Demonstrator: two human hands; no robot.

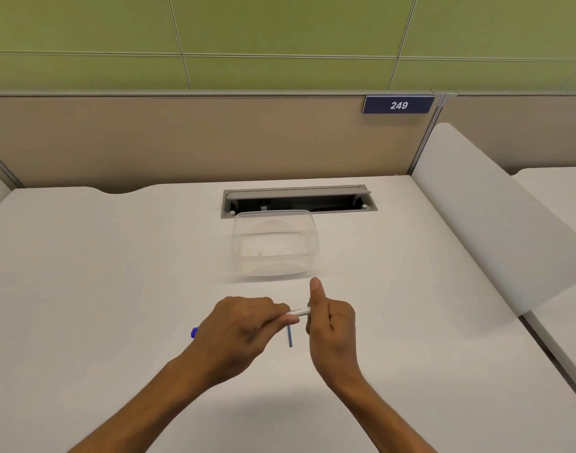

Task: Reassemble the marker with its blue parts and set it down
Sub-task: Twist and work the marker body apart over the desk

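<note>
Both hands, left [244, 328] and right [332, 325], gripped the white marker barrel [300, 311] above the surface [116, 273]; a thin blue rod [290, 336] and blue cap [194, 332] lay below, near a clear container [275, 243].

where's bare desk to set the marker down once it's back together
Bare white desk spreads wide to the left of the clear plastic container, and again to its right up to the white side panel. It is crowded between the hands, where the thin blue rod lies, and by the blue cap beside the left hand.
</note>
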